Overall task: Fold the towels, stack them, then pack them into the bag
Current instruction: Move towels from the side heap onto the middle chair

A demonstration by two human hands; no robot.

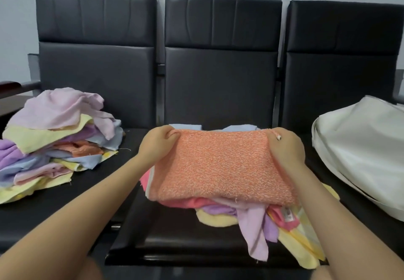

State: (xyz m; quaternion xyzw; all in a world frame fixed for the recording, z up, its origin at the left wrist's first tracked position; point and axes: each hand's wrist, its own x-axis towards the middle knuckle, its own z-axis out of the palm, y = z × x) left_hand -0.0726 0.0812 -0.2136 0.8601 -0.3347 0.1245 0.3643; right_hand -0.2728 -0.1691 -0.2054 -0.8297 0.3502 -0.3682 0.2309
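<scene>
Head view: orange towel (pixel 220 166) sits folded on top of the stack (pixel 247 212) on the middle seat (pixel 175 242), both far corners pinched. Left hand (pixel 158 143) grips the far-left corner, fingers curled into the terry. Right hand (pixel 286 146) grips the far-right corner the same way, thumb on top. Neither hand is spread; both are closed on cloth. Grip at the two far corners looks meant to square the fold and line it up over the layers beneath, or to pull it taut before letting go. Can't tell which.

Stack under it is untidy: pink, purple, lilac and yellow pieces, with a lilac strip and yellow edges hanging off the front-right of the seat. Blue towel (pixel 185 126) edges show just behind the orange one. My read is the stack needs straightening before packing, else it will splay when lifted.

Unfolded pile (pixel 54 139) lies on the left seat, well apart from the stack, crumpled, mixed pastel colours. Looks like a fair amount of folding is left.

Bag (pixel 360 148), white, lies slumped on the right seat, near the right hand but not touching it. Mouth not visible from here. Packing not started as far as I can judge.
</scene>
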